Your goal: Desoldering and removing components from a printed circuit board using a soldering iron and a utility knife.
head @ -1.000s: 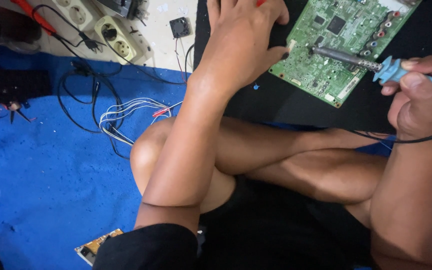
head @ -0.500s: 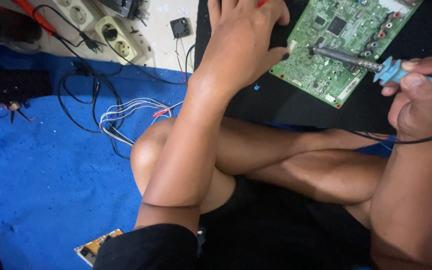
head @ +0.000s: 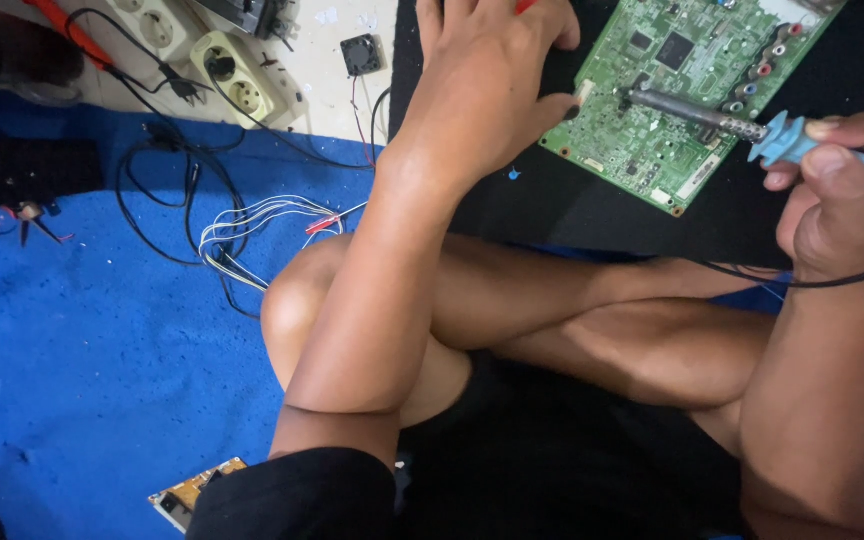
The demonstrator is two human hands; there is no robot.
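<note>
Right now we are mid-solder: our right hand (head: 842,205), at the right edge of the frame, is closed around the blue handle of the soldering iron (head: 752,125), whose metal barrel reaches left so that its tip rests on the green circuit board (head: 692,90) at the top of the frame. That board lies tilted on a black mat (head: 572,205), and our left hand (head: 487,85), at top centre, presses down flat, its fingertips touching the board's left edge. Something red peeps out above the knuckles, but we cannot tell whether the hand grips it. We sit cross-legged on a blue floor cloth (head: 82,380); at upper left lie beige power strips (head: 232,80) and a loose bundle of white wires (head: 252,215). As we judge it, the joint is being heated, and the next move calls for a steady tip, a pinned board, and solder fed in.
</note>
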